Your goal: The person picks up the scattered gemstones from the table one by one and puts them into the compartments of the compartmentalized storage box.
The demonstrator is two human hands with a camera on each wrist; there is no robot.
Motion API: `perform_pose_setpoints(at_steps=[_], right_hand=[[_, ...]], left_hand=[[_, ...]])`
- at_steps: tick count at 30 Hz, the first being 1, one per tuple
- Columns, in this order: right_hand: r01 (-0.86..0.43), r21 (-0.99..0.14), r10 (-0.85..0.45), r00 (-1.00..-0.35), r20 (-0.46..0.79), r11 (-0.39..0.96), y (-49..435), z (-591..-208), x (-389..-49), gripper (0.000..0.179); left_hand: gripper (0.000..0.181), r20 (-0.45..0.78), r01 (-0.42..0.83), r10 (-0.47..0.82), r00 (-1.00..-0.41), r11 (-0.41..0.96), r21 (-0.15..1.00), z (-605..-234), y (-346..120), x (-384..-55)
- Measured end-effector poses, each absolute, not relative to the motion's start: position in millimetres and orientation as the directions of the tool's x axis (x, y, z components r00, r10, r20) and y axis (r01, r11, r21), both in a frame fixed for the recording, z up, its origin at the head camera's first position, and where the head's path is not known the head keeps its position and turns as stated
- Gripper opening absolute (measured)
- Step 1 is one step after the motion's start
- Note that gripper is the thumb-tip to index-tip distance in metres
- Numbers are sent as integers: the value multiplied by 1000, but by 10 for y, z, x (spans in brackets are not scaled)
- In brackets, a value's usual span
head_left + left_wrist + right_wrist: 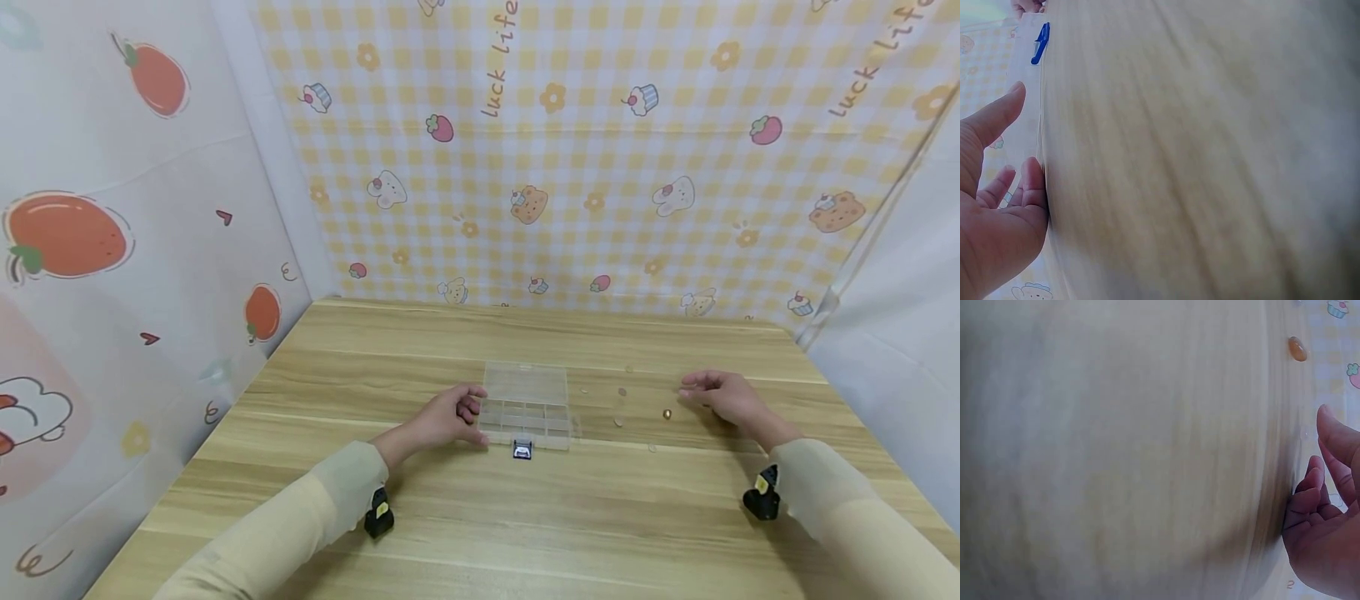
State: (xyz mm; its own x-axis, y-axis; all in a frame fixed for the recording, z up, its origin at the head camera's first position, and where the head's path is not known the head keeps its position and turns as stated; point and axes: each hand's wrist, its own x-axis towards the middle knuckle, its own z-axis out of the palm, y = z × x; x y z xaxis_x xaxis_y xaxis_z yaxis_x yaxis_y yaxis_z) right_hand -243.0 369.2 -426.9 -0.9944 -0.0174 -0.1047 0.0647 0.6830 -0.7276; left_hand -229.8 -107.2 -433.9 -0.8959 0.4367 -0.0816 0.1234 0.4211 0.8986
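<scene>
A transparent compartment box [557,423] lies on the table with its lid [525,383] folded back toward the wall. At its front edge sits a blue latch [522,450], also seen in the left wrist view as a blue clip [1040,44]. My left hand [447,417] is at the box's left side, thumb by the near corner and index finger by the hinge side, the other fingers loosely bent. To the right, my right hand [723,397] rests low over the table, fingers relaxed and holding nothing. Just left of it lies a shiny amber-gold bead [667,413].
Several small clear pieces [618,422] are scattered between the box and the right hand. The wooden table [450,517] meets a checked cloth backdrop [585,233] behind, with cloth at both sides. Each wrist carries a small black camera [379,513].
</scene>
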Motion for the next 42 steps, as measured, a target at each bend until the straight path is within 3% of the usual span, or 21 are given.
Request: perform_pose_setpoints(at_steps=[42], right_hand=[[55,-692,15,-998,-64,720,3642,-4340,-2415,37]], left_hand=[[69,-79,129,430,-899,434,891,-4336,-1071,-2279]])
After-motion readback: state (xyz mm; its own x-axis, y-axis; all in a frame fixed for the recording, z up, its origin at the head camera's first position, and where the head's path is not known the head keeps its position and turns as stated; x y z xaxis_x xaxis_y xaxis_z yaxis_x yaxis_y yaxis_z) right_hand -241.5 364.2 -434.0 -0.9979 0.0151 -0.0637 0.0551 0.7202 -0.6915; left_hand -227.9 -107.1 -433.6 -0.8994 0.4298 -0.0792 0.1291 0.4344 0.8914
